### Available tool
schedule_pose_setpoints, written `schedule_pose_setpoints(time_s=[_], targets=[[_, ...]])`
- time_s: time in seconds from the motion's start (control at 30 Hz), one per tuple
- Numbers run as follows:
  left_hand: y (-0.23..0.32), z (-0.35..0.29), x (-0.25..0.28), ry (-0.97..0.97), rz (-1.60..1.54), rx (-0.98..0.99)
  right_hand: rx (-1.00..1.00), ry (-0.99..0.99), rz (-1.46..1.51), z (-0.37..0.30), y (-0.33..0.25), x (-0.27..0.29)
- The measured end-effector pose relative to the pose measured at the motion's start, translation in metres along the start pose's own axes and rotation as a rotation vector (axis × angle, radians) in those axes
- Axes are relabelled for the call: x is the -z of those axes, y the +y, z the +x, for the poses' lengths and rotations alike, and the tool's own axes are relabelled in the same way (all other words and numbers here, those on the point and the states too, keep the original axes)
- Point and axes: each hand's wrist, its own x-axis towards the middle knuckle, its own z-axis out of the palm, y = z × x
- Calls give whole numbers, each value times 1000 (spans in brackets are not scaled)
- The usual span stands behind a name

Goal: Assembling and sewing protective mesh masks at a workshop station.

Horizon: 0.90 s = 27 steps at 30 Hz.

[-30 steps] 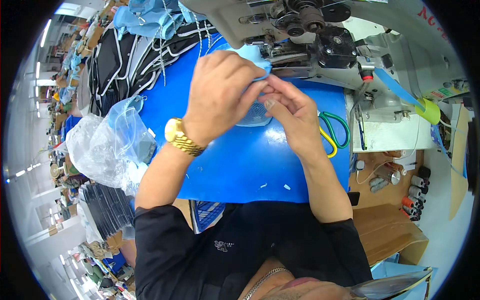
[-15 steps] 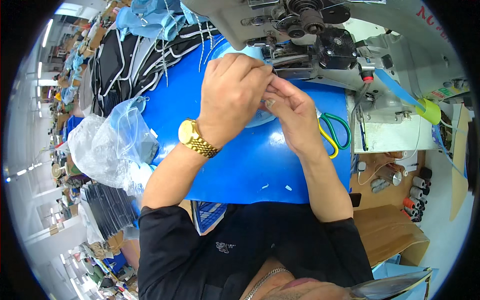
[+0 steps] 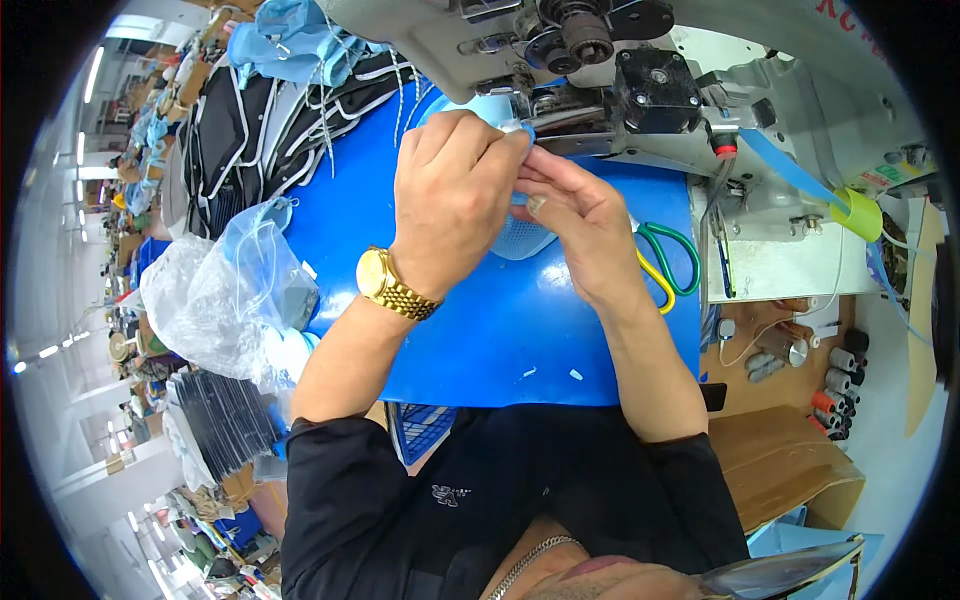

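Note:
A light blue mesh fabric piece (image 3: 522, 241) lies on the blue tabletop beneath my hands, mostly covered by them. My left hand (image 3: 455, 185), a gold watch at its wrist, is closed with knuckles up. A bit of light blue cloth pokes out past its fingertips, beside the sewing machine (image 3: 655, 92). My right hand (image 3: 590, 225) meets it from the right, thumb and fingers drawn together at the left fingertips. Whatever sits between the right thumb and fingers is hidden. Both hands are just in front of the machine's sewing arm.
Scissors with green and yellow handles (image 3: 668, 262) lie right of my right hand. Black garments with white piping (image 3: 240, 130) and light blue pieces (image 3: 290, 45) are heaped at the far left. Clear plastic bags (image 3: 215, 300) bulge over the left edge. Thread spools (image 3: 835, 385) stand at right.
My left hand has shifted slightly left, and a bit of blue cloth now shows past its fingertips. More of the mesh piece shows between the hands. The right hand has barely moved.

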Motion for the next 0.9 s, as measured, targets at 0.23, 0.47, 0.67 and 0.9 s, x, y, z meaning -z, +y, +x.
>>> schedule_pose_setpoints(time_s=[0.23,0.47,0.67,0.9], targets=[[-12,0,9,-29,-143,85,-23,29,-141,-2,-2,7],[-7,-6,-6,57,-74,26,-28,-39,-40,2,-5,-1],[-3,-3,-6,54,-22,77,-35,-15,40,4,-5,1],[7,-2,-10,31,-64,221,11,-17,153,7,7,11]])
